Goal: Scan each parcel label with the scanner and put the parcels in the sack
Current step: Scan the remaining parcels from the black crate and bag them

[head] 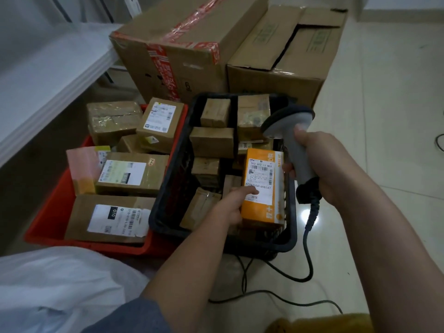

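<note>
My left hand (231,204) grips an orange parcel (263,188) with a white label, holding it upright inside the black crate (168,195). My right hand (322,164) holds the grey scanner (292,131) by its handle, its head tilted down towards the parcel's label from the right. Several brown taped parcels lie in the black crate. The red crate (48,219) on the left holds several labelled cardboard parcels. A white sack (60,289) lies at the lower left.
Two large cardboard boxes (182,44) stand behind the crates. A white shelf edge (48,75) runs along the left. The scanner's black cable (305,260) trails over the tiled floor (384,116) on the right.
</note>
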Action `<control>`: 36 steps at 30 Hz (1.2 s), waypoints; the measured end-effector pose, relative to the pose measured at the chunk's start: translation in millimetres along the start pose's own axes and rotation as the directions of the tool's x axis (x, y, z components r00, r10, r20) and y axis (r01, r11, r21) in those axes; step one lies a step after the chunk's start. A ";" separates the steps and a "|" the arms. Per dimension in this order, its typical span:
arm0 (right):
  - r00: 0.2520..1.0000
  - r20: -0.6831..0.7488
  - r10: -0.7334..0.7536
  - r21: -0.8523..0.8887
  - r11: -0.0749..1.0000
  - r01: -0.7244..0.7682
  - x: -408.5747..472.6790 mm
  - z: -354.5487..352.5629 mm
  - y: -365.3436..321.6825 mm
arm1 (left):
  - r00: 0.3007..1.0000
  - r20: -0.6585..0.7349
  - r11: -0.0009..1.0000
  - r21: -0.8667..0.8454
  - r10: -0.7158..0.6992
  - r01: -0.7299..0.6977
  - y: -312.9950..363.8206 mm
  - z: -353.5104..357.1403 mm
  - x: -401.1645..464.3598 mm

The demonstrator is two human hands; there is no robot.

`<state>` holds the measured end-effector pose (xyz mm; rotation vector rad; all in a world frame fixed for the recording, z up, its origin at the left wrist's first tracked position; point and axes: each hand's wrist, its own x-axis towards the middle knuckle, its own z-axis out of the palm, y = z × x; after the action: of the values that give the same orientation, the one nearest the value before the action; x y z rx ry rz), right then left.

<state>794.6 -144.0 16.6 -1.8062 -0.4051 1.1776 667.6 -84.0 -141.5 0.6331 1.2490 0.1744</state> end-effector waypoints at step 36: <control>0.971 0.155 -0.184 0.028 0.983 0.181 -100.8 17.9 -38.0 | 0.955 -0.208 0.970 -0.074 0.212 -0.231 9.5 -71.7 -105.9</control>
<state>737.5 -182.9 101.1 -1.6319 -0.6392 1.1927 568.9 -99.3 -61.1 0.6825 1.3504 0.4940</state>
